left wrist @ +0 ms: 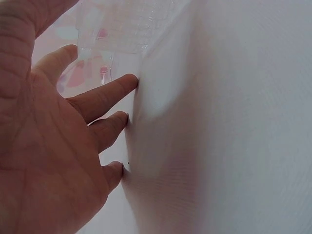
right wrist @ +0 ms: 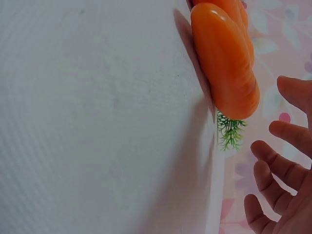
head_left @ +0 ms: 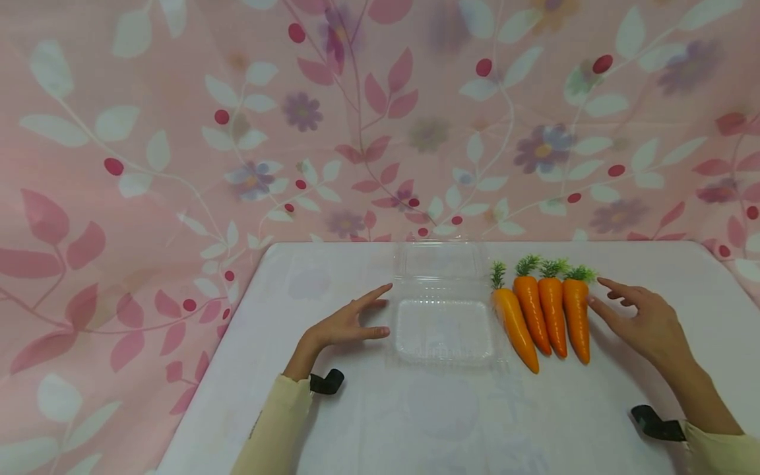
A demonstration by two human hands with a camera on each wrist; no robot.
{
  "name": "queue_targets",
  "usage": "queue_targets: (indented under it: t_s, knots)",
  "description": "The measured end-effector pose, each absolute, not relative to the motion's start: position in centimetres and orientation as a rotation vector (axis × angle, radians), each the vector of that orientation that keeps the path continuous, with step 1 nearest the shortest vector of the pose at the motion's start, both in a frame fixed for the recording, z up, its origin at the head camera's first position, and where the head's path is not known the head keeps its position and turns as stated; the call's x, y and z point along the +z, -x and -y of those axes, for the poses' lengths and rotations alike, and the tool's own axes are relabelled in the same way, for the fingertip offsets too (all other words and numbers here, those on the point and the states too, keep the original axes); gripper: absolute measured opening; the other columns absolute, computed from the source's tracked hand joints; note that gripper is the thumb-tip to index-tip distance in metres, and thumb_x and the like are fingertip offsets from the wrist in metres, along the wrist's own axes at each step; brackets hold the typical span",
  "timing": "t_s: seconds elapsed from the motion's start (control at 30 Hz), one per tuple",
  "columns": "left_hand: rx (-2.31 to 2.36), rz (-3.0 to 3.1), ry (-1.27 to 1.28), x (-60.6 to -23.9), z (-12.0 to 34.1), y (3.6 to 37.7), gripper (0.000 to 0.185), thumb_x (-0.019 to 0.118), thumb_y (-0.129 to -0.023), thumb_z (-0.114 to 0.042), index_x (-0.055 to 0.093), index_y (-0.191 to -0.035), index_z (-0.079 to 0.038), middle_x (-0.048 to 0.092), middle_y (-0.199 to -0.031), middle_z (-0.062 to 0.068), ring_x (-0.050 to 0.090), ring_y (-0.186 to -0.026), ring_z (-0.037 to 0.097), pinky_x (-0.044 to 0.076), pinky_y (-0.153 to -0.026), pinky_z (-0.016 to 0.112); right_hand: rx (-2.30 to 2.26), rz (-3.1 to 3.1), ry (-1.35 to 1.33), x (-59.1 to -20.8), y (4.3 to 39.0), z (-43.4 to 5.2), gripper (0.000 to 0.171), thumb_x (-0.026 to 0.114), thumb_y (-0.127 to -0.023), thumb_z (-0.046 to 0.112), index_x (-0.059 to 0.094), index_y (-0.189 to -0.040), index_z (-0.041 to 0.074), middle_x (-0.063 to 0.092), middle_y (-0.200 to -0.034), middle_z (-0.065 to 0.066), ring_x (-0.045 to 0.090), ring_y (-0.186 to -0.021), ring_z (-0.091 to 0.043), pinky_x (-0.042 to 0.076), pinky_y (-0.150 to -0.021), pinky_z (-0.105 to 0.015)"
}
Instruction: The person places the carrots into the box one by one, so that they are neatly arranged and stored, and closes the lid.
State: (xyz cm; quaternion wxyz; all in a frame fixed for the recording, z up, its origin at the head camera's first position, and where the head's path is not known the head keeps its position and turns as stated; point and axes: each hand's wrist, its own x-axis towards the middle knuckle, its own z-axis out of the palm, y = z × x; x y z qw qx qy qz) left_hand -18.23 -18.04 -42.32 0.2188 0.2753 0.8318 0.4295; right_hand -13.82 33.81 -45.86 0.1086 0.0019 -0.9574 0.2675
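A clear plastic clamshell box [head_left: 444, 330] lies on the table with its lid folded back. Just left of it is my left hand [head_left: 347, 324], thumb and fingers spread, holding nothing. In the left wrist view the fingertips of this hand [left wrist: 63, 141] come down close to the white tabletop, with the box [left wrist: 114, 29] beyond. Several orange carrots [head_left: 551, 316] with green tops lie side by side at the box's right. My right hand [head_left: 644, 323] hovers by the rightmost carrot [head_left: 576, 316], its fingers loosely bent and nothing in them. The right wrist view shows a gap between hand [right wrist: 287, 185] and carrot [right wrist: 226, 63].
A white cloth covers the table [head_left: 368, 422]. Behind it hangs a pink curtain [head_left: 380, 132] with leaves and flowers. Black wrist mounts [head_left: 326, 382] sit on both forearms, below cream sleeves.
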Motion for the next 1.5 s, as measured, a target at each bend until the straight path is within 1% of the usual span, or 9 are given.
queue_targets:
  t_s: [0.07, 0.17, 0.3, 0.4, 0.6, 0.93, 1.17, 1.4, 1.5]
  knots:
    - [1.188, -2.306, -0.764, -42.3, 18.0, 18.3, 0.085, 0.073, -0.091, -0.021, 0.020, -0.158, -0.026, 0.035, -0.153, 0.022, 0.023, -0.146, 0.035, 0.016, -0.113, 0.062, 0.781, 2.831, 0.035, -45.8, 13.9, -33.7, 0.062, 0.068, -0.092, 0.042, 0.055, -0.137, 0.001, 0.061, -0.108, -0.026, 0.052, -0.097, -0.043, 0.047, -0.069, -0.058]
    - [1.183, -2.314, -0.757, -42.3, 18.0, 18.3, 0.085, 0.073, -0.091, -0.021, 0.021, -0.158, -0.026, 0.037, -0.153, 0.021, 0.023, -0.146, 0.034, 0.015, -0.113, 0.062, 0.771, 2.858, 0.113, -45.7, 13.9, -33.5, 0.065, 0.067, -0.091, 0.048, 0.058, -0.134, 0.000, 0.062, -0.104, -0.024, 0.051, -0.091, -0.038, 0.047, -0.062, -0.047]
    - [1.170, -2.319, -0.753, -42.9, 18.1, 18.7, 0.086, 0.073, -0.091, -0.023, 0.020, -0.158, -0.026, 0.036, -0.154, 0.019, 0.024, -0.146, 0.032, 0.012, -0.113, 0.063, 0.767, 2.866, 0.179, -45.6, 13.8, -33.2, 0.068, 0.067, -0.090, 0.053, 0.062, -0.129, -0.002, 0.063, -0.096, -0.019, 0.050, -0.080, -0.030, 0.040, -0.054, -0.032]
    - [1.159, -2.330, -0.755, -44.2, 18.3, 19.3, 0.088, 0.074, -0.090, -0.026, 0.019, -0.158, -0.028, 0.036, -0.155, 0.013, 0.025, -0.146, 0.028, 0.014, -0.113, 0.062, 0.780, 2.856, 0.189, -45.6, 13.7, -33.0, 0.069, 0.067, -0.089, 0.054, 0.063, -0.128, -0.003, 0.064, -0.093, -0.016, 0.050, -0.076, -0.026, 0.039, -0.051, -0.029]
    - [1.149, -2.347, -0.750, -45.5, 18.8, 20.0, 0.088, 0.075, -0.088, -0.037, 0.021, -0.158, -0.033, 0.038, -0.155, 0.003, 0.028, -0.145, 0.019, 0.020, -0.112, 0.061, 0.809, 2.824, 0.202, -46.0, 13.5, -32.8, 0.066, 0.068, -0.089, 0.054, 0.066, -0.125, -0.002, 0.065, -0.093, -0.016, 0.054, -0.077, -0.028, 0.042, -0.047, -0.028]
    - [1.120, -2.358, -0.734, -45.5, 18.9, 19.9, 0.091, 0.075, -0.086, -0.046, 0.021, -0.158, -0.033, 0.039, -0.154, 0.005, 0.028, -0.145, 0.021, 0.021, -0.113, 0.059, 0.778, 2.910, 0.265, -46.0, 13.6, -32.3, 0.072, 0.063, -0.089, 0.060, 0.064, -0.125, -0.003, 0.065, -0.097, -0.023, 0.053, -0.065, -0.023, 0.039, -0.047, -0.030]
    - [1.138, -2.349, -0.733, -45.3, 18.9, 19.9, 0.089, 0.075, -0.087, -0.042, 0.022, -0.158, -0.034, 0.038, -0.154, 0.004, 0.030, -0.144, 0.020, 0.024, -0.112, 0.059, 0.768, 2.986, 0.287, -45.7, 13.6, -32.3, 0.078, 0.059, -0.089, 0.064, 0.062, -0.126, -0.005, 0.064, -0.098, -0.024, 0.054, -0.070, -0.025, 0.041, -0.050, -0.030]
    - [1.181, -2.316, -0.729, -45.4, 18.8, 19.9, 0.090, 0.077, -0.088, -0.030, 0.020, -0.158, -0.034, 0.036, -0.155, 0.009, 0.027, -0.145, 0.026, 0.021, -0.111, 0.063, 0.788, 3.035, 0.293, -45.4, 13.7, -32.1, 0.080, 0.057, -0.089, 0.066, 0.062, -0.126, -0.005, 0.065, -0.099, -0.026, 0.058, -0.074, -0.029, 0.042, -0.051, -0.030]
    - [1.189, -2.309, -0.726, -45.4, 18.8, 19.8, 0.090, 0.077, -0.088, -0.029, 0.020, -0.158, -0.035, 0.036, -0.155, 0.010, 0.027, -0.146, 0.027, 0.021, -0.111, 0.064, 0.792, 3.068, 0.303, -45.2, 13.7, -32.1, 0.083, 0.056, -0.089, 0.068, 0.062, -0.126, -0.006, 0.065, -0.102, -0.028, 0.059, -0.079, -0.033, 0.044, -0.053, -0.032]
